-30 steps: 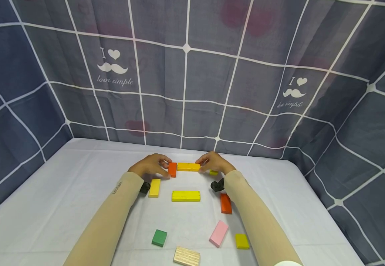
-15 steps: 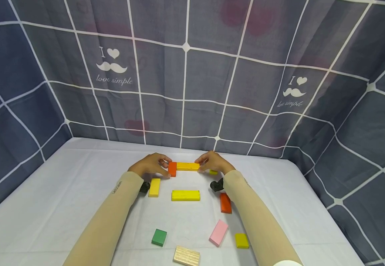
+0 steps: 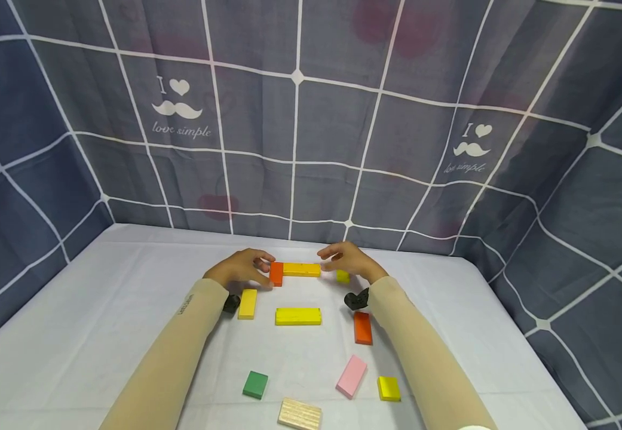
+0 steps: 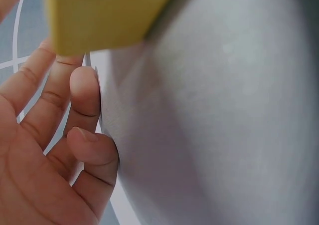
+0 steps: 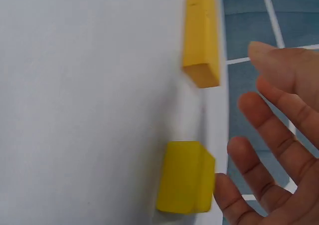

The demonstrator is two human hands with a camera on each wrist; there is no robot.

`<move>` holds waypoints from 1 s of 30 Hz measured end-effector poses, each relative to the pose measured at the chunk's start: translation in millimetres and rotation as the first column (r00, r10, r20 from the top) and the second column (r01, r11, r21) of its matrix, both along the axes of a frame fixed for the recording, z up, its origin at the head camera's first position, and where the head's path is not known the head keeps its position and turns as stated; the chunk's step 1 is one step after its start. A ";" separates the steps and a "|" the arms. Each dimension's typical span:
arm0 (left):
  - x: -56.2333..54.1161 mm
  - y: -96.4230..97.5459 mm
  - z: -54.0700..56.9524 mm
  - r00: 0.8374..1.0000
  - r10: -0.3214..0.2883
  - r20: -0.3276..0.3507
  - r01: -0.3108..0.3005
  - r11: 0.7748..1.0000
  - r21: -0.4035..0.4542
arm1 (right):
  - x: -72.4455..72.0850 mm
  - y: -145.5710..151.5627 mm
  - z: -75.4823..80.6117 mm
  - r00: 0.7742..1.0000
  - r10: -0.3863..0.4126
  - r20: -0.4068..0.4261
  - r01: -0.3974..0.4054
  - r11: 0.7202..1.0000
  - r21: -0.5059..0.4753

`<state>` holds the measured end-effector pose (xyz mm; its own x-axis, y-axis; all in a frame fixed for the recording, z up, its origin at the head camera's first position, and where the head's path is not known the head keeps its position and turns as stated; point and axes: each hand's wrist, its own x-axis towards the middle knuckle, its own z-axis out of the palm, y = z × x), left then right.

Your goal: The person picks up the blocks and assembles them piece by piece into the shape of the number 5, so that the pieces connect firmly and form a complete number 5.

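In the head view, my left hand pinches a red-orange block between thumb and forefinger at its two ends. That block touches the left end of a long amber block, forming a corner. To the right, my right hand is spread and apart from the amber block. The right wrist view shows its fingers off the amber block, beside a small yellow block. A yellow block fills the top of the left wrist view; the red-orange block is hidden there.
Toward me lie a pale yellow block, a long bright yellow block and a red block. Nearer are green, pink, yellow and plain wood blocks. A grid curtain stands behind the white table.
The red-orange block was slid right against the amber block, closing a small gap. Since then the right hand has let go of the amber block and moved slightly right.
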<state>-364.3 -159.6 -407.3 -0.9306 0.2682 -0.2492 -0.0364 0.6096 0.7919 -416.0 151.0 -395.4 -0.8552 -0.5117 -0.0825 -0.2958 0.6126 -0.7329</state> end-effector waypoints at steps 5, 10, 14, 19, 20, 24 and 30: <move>0.2 -2.2 -0.4 1.000 -0.001 0.018 0.001 1.000 0.031 | 3.5 12.4 2.5 0.999 -0.040 0.031 0.043 0.994 -0.103; 0.3 -3.0 0.5 1.000 -0.013 0.005 0.013 1.000 0.012 | 4.8 28.9 -1.8 0.996 -0.069 0.058 0.078 0.982 -0.170; 0.3 -2.8 0.9 1.000 -0.028 -0.014 0.028 0.999 -0.020 | 6.9 41.5 -6.9 0.991 -0.076 0.112 0.101 0.966 -0.238; -0.2 -3.4 -0.5 0.999 -0.035 -0.018 0.034 0.999 -0.023 | 6.5 53.8 -12.5 0.982 -0.095 0.164 0.137 0.955 -0.263; -0.5 -3.8 -1.0 0.999 -0.034 -0.017 0.034 0.999 -0.020 | 5.8 55.7 -13.5 0.980 -0.100 0.175 0.144 0.954 -0.262; -1.4 -4.7 -2.0 1.000 -0.025 -0.012 0.025 1.000 -0.006 | 3.9 61.5 -17.1 0.970 -0.122 0.212 0.174 0.953 -0.248; -1.0 -5.8 -2.3 0.999 -0.042 -0.018 0.042 0.999 0.000 | 1.5 66.0 -23.2 0.966 -0.116 0.229 0.171 0.957 -0.235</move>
<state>-365.3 -165.4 -409.6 -0.9231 0.3068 -0.2319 0.0035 0.6097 0.7926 -414.5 217.0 -418.6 -0.8981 -0.4122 -0.1536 -0.0404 0.4251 -0.9043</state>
